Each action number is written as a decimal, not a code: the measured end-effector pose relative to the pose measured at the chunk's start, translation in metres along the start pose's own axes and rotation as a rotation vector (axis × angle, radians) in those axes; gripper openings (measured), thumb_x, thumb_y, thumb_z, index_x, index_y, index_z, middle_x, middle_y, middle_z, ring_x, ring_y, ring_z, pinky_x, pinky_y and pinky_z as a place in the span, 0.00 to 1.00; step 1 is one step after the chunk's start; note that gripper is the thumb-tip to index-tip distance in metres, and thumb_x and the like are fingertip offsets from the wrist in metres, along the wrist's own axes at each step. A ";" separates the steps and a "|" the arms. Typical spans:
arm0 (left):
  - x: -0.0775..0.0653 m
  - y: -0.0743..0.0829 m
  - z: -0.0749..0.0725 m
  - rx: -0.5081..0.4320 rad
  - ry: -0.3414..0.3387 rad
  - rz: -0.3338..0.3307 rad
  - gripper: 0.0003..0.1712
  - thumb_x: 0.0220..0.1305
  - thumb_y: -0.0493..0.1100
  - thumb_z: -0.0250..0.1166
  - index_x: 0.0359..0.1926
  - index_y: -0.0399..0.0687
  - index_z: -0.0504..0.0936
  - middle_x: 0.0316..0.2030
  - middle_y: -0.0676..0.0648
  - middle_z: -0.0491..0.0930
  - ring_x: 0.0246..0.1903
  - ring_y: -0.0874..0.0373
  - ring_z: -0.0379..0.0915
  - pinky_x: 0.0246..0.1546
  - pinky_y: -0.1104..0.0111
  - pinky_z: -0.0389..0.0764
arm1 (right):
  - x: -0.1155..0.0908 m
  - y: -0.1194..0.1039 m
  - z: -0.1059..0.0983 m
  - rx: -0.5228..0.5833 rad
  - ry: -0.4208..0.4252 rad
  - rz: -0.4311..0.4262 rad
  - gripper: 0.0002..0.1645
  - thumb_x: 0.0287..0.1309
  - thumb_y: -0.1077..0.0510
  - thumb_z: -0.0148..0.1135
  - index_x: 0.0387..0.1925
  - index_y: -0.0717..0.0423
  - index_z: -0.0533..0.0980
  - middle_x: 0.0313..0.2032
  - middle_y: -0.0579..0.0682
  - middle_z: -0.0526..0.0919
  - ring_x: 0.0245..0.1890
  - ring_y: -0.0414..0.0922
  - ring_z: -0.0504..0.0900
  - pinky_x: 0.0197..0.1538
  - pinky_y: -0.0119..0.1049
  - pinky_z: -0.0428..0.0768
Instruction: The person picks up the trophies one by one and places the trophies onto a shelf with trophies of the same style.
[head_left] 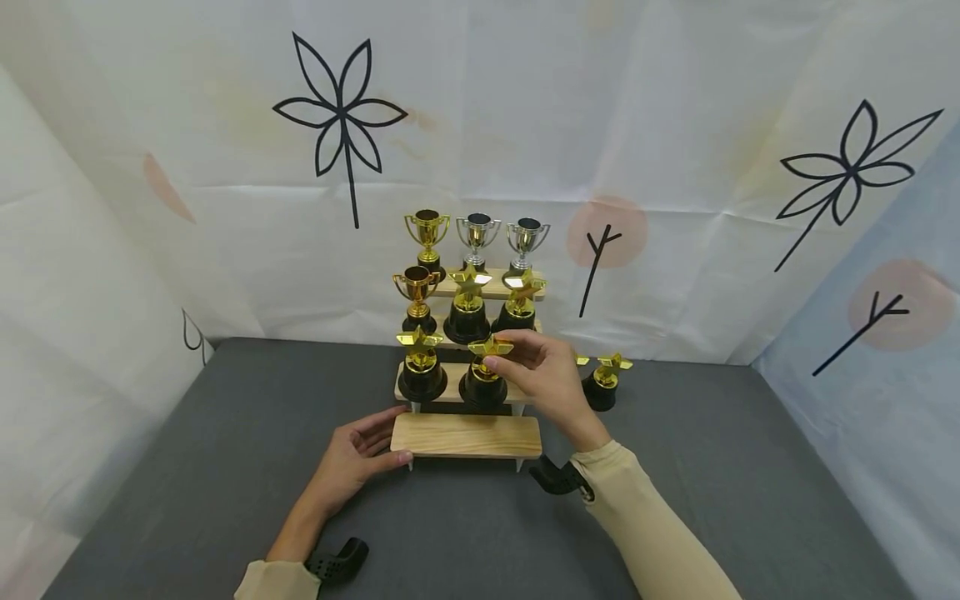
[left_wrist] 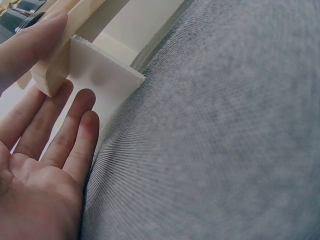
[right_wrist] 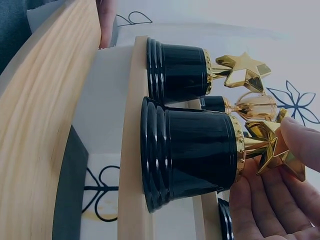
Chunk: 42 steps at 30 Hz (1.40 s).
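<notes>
A stepped wooden display stand [head_left: 465, 435] with white supports rises in tiers. My right hand [head_left: 547, 379] pinches the gold star of a black-based star trophy [right_wrist: 195, 150] between thumb and fingers. That trophy's base sits on the second tier from the bottom, beside another star trophy [head_left: 422, 375] to its left. At the left end of the lowest shelf, my left hand [head_left: 352, 454] holds the board, thumb on one face and fingertips at its other side in the left wrist view. The bottom shelf bears nothing on top.
Two star trophies [head_left: 468, 308] and a bronze-coloured cup [head_left: 417, 287] stand on the third tier. A gold cup [head_left: 427, 229] and two silver cups [head_left: 477, 233] occupy the top. Right of the stand, another star trophy [head_left: 602, 385] is on the grey table [head_left: 712, 467], one more partly hidden.
</notes>
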<state>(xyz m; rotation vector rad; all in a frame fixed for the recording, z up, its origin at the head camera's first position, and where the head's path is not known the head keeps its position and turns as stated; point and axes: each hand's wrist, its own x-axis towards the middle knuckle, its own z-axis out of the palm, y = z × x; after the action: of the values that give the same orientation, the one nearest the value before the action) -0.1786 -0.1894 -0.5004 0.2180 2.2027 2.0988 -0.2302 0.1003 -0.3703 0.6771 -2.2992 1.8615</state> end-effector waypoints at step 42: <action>-0.001 -0.002 -0.001 -0.015 -0.023 0.052 0.42 0.54 0.33 0.78 0.69 0.35 0.72 0.66 0.37 0.73 0.63 0.54 0.74 0.61 0.72 0.76 | 0.013 0.003 0.019 0.042 0.031 -0.015 0.22 0.59 0.66 0.73 0.55 0.66 0.80 0.48 0.61 0.85 0.46 0.54 0.86 0.50 0.40 0.86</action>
<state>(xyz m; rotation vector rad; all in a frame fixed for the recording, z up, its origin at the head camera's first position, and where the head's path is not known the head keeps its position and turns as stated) -0.1776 -0.1911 -0.5028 0.2996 2.1914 2.1270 -0.2398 0.0794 -0.3730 0.6645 -2.2363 1.9044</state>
